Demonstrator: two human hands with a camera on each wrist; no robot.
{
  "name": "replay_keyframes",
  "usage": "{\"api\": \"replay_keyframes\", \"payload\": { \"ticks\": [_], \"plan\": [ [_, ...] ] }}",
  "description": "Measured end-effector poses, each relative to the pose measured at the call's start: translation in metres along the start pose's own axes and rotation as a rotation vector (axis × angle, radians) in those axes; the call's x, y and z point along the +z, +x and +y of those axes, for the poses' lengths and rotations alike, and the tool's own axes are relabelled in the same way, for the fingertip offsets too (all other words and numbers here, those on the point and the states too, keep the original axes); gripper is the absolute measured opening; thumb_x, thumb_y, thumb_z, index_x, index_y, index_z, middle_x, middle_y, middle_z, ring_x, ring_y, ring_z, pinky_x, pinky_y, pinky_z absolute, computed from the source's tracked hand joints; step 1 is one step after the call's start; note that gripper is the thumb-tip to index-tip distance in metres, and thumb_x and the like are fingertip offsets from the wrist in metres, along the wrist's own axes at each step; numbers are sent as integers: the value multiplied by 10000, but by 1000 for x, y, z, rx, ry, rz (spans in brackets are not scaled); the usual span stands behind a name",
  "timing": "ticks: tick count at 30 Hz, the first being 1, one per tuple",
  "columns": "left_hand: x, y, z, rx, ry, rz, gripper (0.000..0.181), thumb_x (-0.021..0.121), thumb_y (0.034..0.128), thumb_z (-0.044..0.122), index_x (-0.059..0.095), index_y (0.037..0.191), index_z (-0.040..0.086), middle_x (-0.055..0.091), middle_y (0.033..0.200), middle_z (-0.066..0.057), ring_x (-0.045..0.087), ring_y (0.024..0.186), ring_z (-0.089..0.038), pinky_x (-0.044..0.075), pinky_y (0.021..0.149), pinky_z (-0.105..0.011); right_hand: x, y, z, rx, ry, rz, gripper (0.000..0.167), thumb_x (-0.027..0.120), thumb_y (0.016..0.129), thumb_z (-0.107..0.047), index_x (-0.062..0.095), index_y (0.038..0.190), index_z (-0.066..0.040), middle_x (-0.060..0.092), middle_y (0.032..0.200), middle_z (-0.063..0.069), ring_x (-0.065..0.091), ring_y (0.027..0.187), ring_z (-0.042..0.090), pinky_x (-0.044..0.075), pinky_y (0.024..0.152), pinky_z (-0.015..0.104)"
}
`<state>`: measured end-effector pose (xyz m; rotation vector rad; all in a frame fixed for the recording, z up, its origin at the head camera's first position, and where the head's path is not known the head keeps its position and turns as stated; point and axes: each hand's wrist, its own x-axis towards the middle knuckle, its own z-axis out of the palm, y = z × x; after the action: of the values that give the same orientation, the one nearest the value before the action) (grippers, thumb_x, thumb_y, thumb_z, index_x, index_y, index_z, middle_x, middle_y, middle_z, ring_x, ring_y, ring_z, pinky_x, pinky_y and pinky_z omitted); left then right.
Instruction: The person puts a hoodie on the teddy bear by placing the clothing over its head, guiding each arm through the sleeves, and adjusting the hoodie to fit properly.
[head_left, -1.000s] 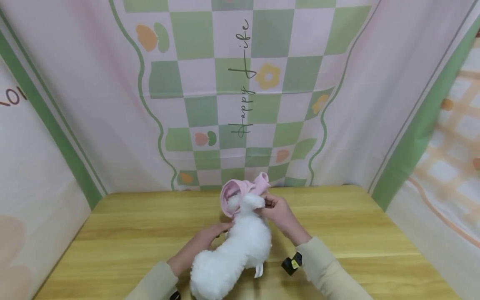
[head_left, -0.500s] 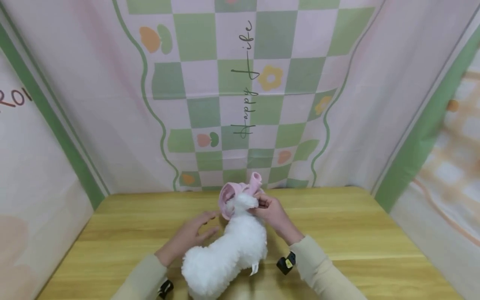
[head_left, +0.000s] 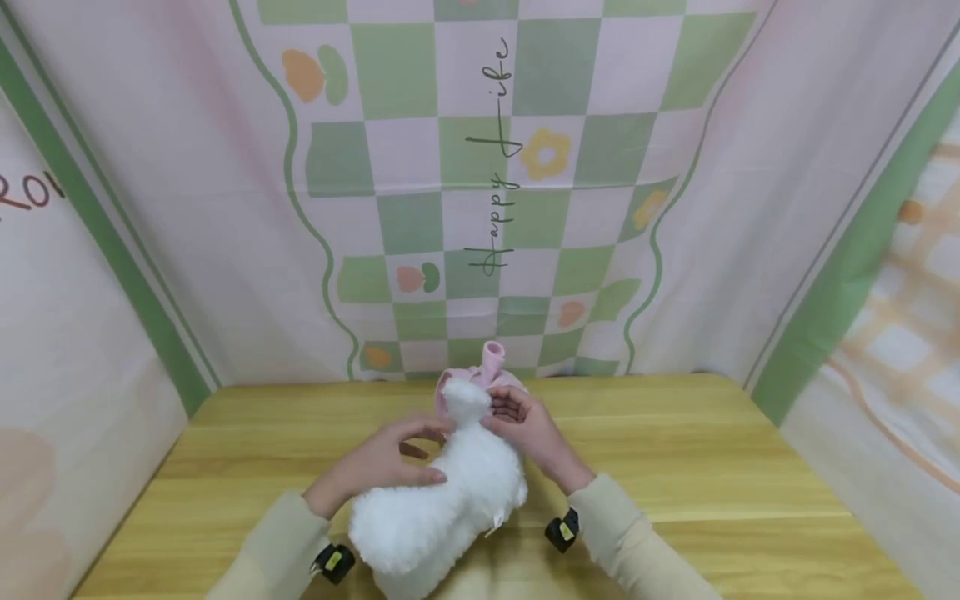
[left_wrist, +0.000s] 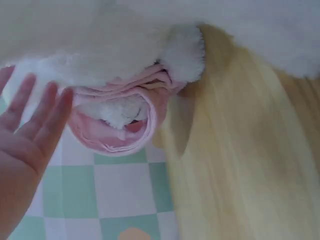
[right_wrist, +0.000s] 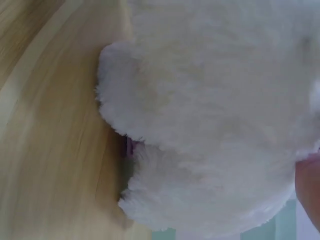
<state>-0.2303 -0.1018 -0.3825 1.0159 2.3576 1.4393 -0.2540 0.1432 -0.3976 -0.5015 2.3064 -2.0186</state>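
Observation:
A white plush toy (head_left: 450, 508) lies across the table in the head view, its far end ringed by a pink cloth garment (head_left: 492, 360). In the left wrist view, the garment's rolled pink loop (left_wrist: 142, 142) surrounds a tuft of white fur. My left hand (head_left: 390, 458) rests its thumb on the toy's left side, fingers spread and fairly straight. With curled fingers and thumb, my right hand (head_left: 528, 425) grips the toy's far end beside the cloth; its fingertips are partly hidden. Only one digit shows at the right wrist view's edge, against the fur.
Under the toy is a wood-grain table (head_left: 675, 450). Behind it hangs a fabric backdrop (head_left: 405, 150) with green checks and lettering. Small black wrist cameras (head_left: 562, 530) sit by both sleeves, close above the tabletop.
The toy and its pink cloth have shifted left and turned slightly, my right hand moving with them. My left hand lifted off its side, then came back onto it with the thumb nearer.

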Motion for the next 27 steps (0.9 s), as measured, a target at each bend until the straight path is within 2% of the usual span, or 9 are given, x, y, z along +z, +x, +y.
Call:
{"api": "replay_keyframes", "payload": {
  "ticks": [5,8,10,14,16,19,22,24,27],
  "plan": [
    [1,-8,-6,-72,-8,-81,480,681,880,245,541,1314,97,462,1407,-161,513,1207,-339,539,873,-237,1,-7,4,-104,-112,27,325,650,854,-10,539,1149,72,567,1154,236,566,1042,129,492,950,197],
    [2,-10,-8,-48,-3,-91,498,660,890,231,520,1343,78,423,1437,-190,486,1235,-376,535,883,-228,-5,-17,8,-171,-267,48,242,678,848,-70,599,1056,26,566,1097,173,551,1017,159,494,931,262],
    [2,-11,-9,-24,18,-101,519,650,888,215,500,1363,67,391,1459,-208,443,1278,-411,536,931,-292,-11,-26,13,-205,-385,28,267,712,833,-127,630,1062,-18,546,1105,138,533,1014,178,487,902,300],
    [1,-10,-10,-12,87,-117,559,626,867,146,464,1396,68,349,1486,-227,348,1358,-438,476,1016,-483,-18,-40,19,-247,-586,-94,639,800,732,-288,562,1284,-73,464,1240,158,498,1119,265,490,924,422],
    [2,-10,-8,-12,148,-112,588,608,837,95,455,1405,75,360,1480,-231,381,1338,-419,476,1008,-501,-16,-44,20,-258,-671,-154,880,833,663,-362,445,1402,-83,404,1319,194,484,1174,329,494,935,486],
    [7,-7,-5,-8,252,-84,649,576,783,23,439,1415,75,395,1453,-235,522,1169,-353,541,886,-369,-6,-46,20,-282,-761,-172,1045,864,632,-380,317,1468,-73,342,1386,230,479,1212,372,503,938,507],
    [15,-7,-3,7,333,-19,677,536,752,-32,427,1415,45,420,1426,-246,537,1112,-317,507,822,-296,7,-47,18,-284,-783,-105,967,844,651,-233,331,1444,-27,365,1377,221,480,1213,347,510,937,476],
    [18,-9,-6,27,357,35,682,515,743,-55,422,1413,27,433,1409,-250,508,1172,-334,493,852,-305,14,-45,17,-291,-764,-51,891,792,611,-121,393,1399,3,415,1336,211,487,1192,331,505,941,471],
    [23,-13,-11,57,362,129,640,532,771,-7,426,1402,13,446,1390,-255,487,1212,-370,497,922,-416,19,-41,14,-321,-724,-4,784,740,594,-37,473,1329,27,494,1267,174,502,1160,314,495,942,455]
  ]
}}
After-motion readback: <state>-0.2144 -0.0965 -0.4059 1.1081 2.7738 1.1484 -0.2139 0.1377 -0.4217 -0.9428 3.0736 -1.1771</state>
